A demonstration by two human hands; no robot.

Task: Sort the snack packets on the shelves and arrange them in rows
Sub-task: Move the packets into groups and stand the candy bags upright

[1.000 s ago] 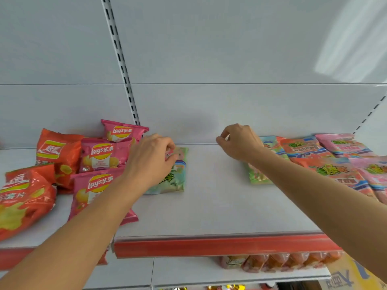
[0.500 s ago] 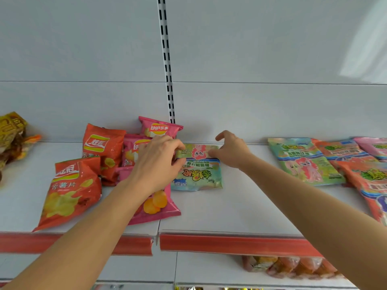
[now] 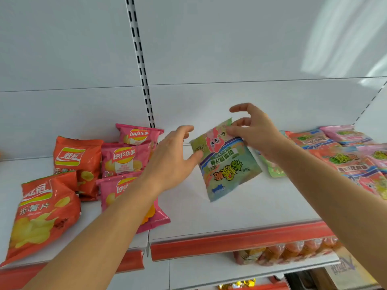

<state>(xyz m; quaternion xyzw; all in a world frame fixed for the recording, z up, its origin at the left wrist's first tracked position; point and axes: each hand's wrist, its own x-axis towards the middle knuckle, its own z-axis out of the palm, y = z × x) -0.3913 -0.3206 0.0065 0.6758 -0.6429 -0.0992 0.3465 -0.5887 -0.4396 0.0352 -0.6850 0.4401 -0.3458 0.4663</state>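
The right hand (image 3: pixel 254 136) pinches the green pony snack packet (image 3: pixel 225 162) by its top corner above the shelf (image 3: pixel 219 214), left hand (image 3: pixel 171 162) open-fingered steadying its edge, likely carrying it toward matching packets (image 3: pixel 343 155) rightward.

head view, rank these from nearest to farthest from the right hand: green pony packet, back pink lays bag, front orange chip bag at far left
1. Green pony packet: pinched at its top corner by the right hand, mid-shelf.
2. Back pink Lays bag: against the back wall, left of the left hand.
3. Front orange chip bag: far left, at the shelf's front edge.
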